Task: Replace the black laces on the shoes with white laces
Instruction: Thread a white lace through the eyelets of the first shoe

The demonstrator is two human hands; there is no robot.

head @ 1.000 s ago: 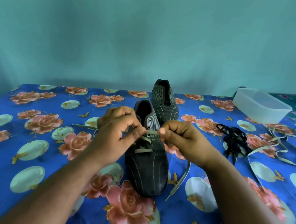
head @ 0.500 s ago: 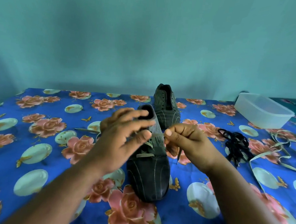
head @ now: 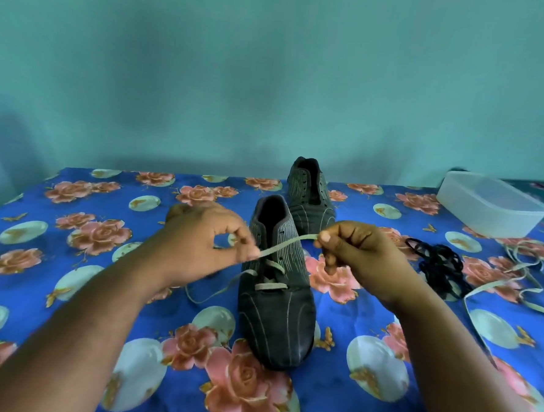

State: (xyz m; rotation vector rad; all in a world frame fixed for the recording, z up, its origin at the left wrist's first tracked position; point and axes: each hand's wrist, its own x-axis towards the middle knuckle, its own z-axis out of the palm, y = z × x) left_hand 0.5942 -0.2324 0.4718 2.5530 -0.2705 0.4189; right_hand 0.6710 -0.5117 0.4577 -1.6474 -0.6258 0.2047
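The near shoe (head: pixel 277 301) stands toe toward the person at the middle of the table (head: pixel 20 286), which is covered with a blue cloth printed with roses. A white lace (head: pixel 286 245) is threaded through its lowest eyelets, forming two visible crossings over the tongue. One run of this lace stretches taut across the shoe's opening between both hands.

The left hand (head: pixel 198 242) holds the lace by a pinch of thumb and forefinger, the grip closed on it just left of the shoe. The right hand (head: pixel 353 258) pinches the other part of the same run near its tip, the grip likewise closed on the lace, with the remaining fingers curled under. A slack length of the lace trails onto the cloth left of the shoe, below the left hand.

The second shoe (head: pixel 309 192) stands just behind the first, toward the far edge of the table, its eyelets bare. The black laces (head: pixel 439 267) lie in a tangled heap to the right of the right hand. Another white lace (head: pixel 514 278) lies loose in loops near the right edge of the table. A translucent plastic container (head: pixel 490 203) sits at the far right corner.
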